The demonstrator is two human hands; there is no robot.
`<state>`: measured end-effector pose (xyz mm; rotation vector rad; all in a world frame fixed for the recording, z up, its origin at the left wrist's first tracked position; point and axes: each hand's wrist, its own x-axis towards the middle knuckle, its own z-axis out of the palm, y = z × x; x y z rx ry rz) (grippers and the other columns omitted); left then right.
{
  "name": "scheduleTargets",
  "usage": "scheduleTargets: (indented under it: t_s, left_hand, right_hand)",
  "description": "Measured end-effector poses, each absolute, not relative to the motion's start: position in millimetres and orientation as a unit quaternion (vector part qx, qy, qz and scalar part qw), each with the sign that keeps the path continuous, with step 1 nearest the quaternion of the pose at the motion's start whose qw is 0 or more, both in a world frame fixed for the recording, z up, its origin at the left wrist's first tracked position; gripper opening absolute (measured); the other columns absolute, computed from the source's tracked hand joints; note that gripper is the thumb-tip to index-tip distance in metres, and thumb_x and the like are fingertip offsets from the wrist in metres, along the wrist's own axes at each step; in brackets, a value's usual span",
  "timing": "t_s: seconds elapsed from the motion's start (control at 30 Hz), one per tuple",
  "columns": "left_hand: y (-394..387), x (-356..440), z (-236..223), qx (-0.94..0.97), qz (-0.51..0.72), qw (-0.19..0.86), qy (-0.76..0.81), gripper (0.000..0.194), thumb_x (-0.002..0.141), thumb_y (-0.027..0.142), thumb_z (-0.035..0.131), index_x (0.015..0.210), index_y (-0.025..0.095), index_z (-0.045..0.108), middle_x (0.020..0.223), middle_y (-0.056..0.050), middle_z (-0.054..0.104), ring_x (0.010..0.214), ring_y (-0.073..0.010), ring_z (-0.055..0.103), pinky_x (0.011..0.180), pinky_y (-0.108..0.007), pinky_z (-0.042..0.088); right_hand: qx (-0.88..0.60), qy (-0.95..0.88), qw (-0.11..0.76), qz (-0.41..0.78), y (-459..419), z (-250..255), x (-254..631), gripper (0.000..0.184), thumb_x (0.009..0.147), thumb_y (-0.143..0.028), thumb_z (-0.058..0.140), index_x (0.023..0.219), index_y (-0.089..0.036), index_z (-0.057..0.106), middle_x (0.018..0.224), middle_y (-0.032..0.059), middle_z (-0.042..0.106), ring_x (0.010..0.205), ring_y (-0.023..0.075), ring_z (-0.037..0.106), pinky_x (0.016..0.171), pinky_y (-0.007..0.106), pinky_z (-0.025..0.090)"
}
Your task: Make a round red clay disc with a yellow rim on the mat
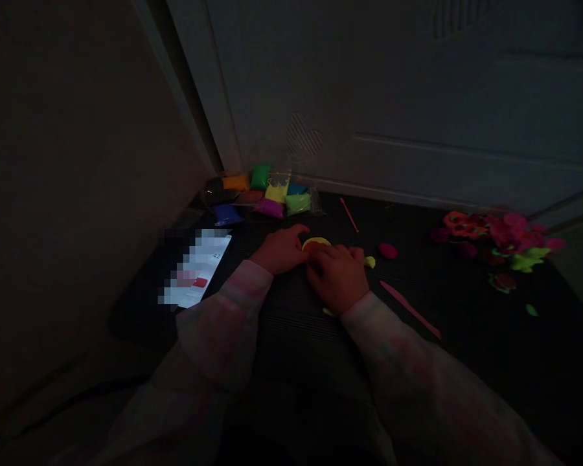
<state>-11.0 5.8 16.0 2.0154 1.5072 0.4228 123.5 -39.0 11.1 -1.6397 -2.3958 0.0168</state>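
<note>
A round piece of modelling clay [317, 243], with a yellow rim and a reddish-orange middle, lies on the dark tabletop between my hands. My left hand [282, 251] is curved at its left edge, with the thumb against the clay and the index finger a little apart above. From the front right, my right hand [339, 275] bends its fingers down over the clay and hides much of it. Their exact grip is hard to make out in the dim light. A small yellow clay lump [370, 262] sits just right of my right hand, and another yellow bit [329, 312] shows below it.
Bagged clay in several colours [269, 194] lies at the back left. A lit phone [206, 268] rests at the left. Right of my hands are a pink clay ball [387, 250], a pink clay knife [411, 309], a thin pink tool [349, 215] and colourful clay flowers [510, 236].
</note>
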Motion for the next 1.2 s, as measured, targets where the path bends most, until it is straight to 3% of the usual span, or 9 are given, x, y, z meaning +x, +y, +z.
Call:
scheduleTargets:
  t_s: [0.5,0.83,0.9,1.07,1.2]
  left_hand:
    - [4,-9,19,0.755,0.132,0.280,0.578,0.046,0.069,0.027,0.054,0.113,0.020,0.046,0.075,0.001,0.062,0.074,-0.0173,0.057,0.065,-0.027,0.041]
    - [9,-17,15,0.742,0.200,0.331,0.548,0.051,0.071,0.031,0.053,0.118,0.016,0.042,0.070,0.002,0.058,0.066,-0.0135,0.055,0.062,-0.025,0.042]
    - [11,-21,16,0.761,0.205,0.318,0.527,0.044,0.071,0.029,0.053,0.112,0.016,0.047,0.075,0.000,0.057,0.068,-0.0134,0.054,0.064,-0.026,0.043]
    - [8,-29,19,0.837,0.190,0.230,0.459,0.019,0.063,0.019,0.062,0.081,0.019,0.063,0.097,-0.003,0.049,0.097,-0.0190,0.045,0.089,-0.034,0.034]
    - [4,-30,18,0.858,0.157,0.188,0.451,0.017,0.060,0.021,0.066,0.077,0.022,0.066,0.104,-0.004,0.044,0.102,-0.0225,0.040,0.091,-0.040,0.031]
  right_hand:
    - [-0.557,-0.821,0.128,0.006,-38,8,123,0.023,0.080,-0.029,0.045,0.097,-0.022,0.057,0.097,0.0028,0.062,0.086,0.0190,0.049,0.069,0.035,0.019]
    - [-0.554,-0.818,0.151,0.015,-39,8,125,0.021,0.078,-0.030,0.048,0.093,-0.021,0.057,0.091,0.0031,0.063,0.084,0.0190,0.049,0.069,0.034,0.019]
    - [-0.553,-0.817,0.159,0.016,-39,9,126,0.019,0.077,-0.030,0.048,0.090,-0.020,0.058,0.089,0.0026,0.064,0.082,0.0188,0.050,0.069,0.034,0.019]
    - [-0.552,-0.813,0.184,0.018,-41,11,134,0.015,0.076,-0.029,0.048,0.081,-0.019,0.058,0.082,0.0014,0.063,0.079,0.0176,0.050,0.069,0.033,0.020]
    - [-0.555,-0.806,0.204,0.020,-45,11,142,0.015,0.077,-0.027,0.046,0.073,-0.018,0.057,0.078,0.0019,0.062,0.077,0.0169,0.050,0.069,0.033,0.021]
